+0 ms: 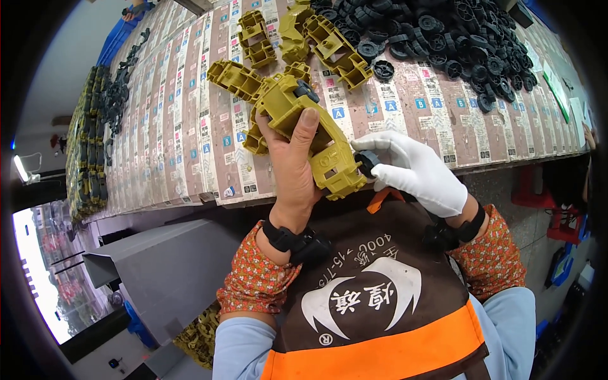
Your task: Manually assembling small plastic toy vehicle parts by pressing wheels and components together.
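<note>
My bare left hand (292,158) grips a yellow-green plastic toy truck body (339,166), tilted over the near edge of the table. A black wheel (306,90) sits on its far part. My right hand (415,170), in a white glove, pinches a second black wheel (366,163) against the near end of the body. Whether that wheel is seated on the body I cannot tell, as the fingers partly cover it. Beyond my left hand lie several more yellow-green bodies (256,39), some partly hidden behind the held one.
A big heap of loose black wheels (443,41) covers the far right of the table (171,120). At the far left are rows of yellow-green bodies (87,145) and dark parts (117,95). A grey box (171,266) stands below the table's left edge; red stools (560,218) are at right.
</note>
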Available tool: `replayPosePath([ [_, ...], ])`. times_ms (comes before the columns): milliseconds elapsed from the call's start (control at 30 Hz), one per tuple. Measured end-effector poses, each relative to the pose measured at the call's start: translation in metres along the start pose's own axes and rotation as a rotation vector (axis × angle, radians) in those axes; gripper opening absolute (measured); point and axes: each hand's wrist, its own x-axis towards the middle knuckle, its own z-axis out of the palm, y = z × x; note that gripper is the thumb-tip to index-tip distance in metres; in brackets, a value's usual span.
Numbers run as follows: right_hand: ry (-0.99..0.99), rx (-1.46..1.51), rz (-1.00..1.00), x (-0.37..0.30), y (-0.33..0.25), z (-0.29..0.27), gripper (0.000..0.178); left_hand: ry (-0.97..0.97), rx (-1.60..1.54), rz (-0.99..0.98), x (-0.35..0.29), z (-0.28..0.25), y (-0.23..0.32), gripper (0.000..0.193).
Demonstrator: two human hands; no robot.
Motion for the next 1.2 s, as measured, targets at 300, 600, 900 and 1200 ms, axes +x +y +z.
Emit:
replayPosePath([
  [300,0.05,0.085,0.043,0.0,0.005,0.004,0.047,0.008,-0.001,0.074,-0.006,0.002,-0.004,0.058],
  [600,0.334,-0.269,-0.122,-0.014,0.011,0.038,0.05,0.003,0.191,0.276,-0.008,0.009,0.003,0.086],
  [900,0.014,-0.234,0.001,-0.001,-0.012,0.055,0.087,0.141,0.242,0.443,-0.014,-0.002,0.026,0.093],
  [1200,0.098,-0.479,-0.245,0.025,-0.024,0.044,0.041,0.312,0.145,-0.187,0.058,-0.118,0.116,0.054],
])
